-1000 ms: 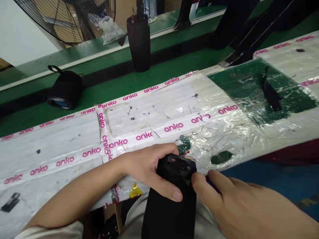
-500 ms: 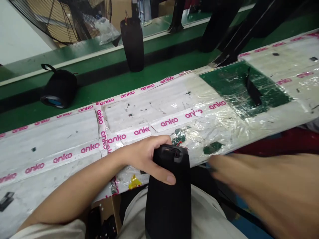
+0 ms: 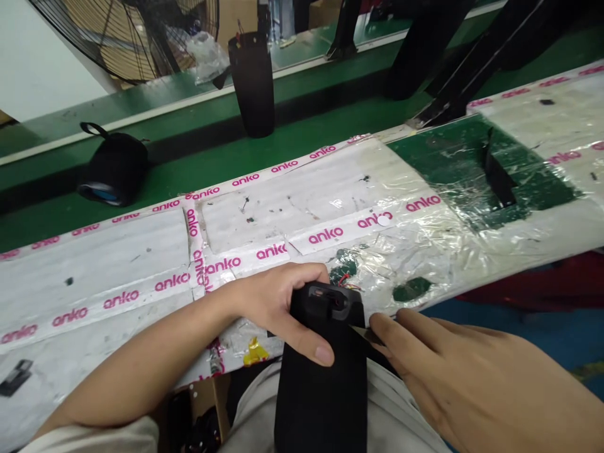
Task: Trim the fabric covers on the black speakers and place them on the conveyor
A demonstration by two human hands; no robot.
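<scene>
**Dark casing held end-up at the table's edge, a pointed tool at its rim**

Far left, I have a rounded black speaker with a carry loop, lying on the green surface behind the taped worktop. Further along, a dark tapered cylinder stands upright there, small wires at its top.

The left hand is wrapped around the upper part of the black casing, thumb laid across the face towards me, other fingers mostly hidden behind. The casing sits over the lap, close to the worktop's near edge. Its long axis runs away from the body, nearly straight up my view; the recessed end points forward and up, the other runs out of frame. Red and pale wires show just beyond that end.

I'd judge it moderately light, with a stiff shell under a soft, matte skin, so not very slippery. I'd take it round the sides below the end piece, clear of the wires, which look the fragile part.

On its right, the right hand pinches a thin tool, perhaps a blade, its tip at the casing's edge; I can't tell how deep. Farther right lies a black strip.
</scene>
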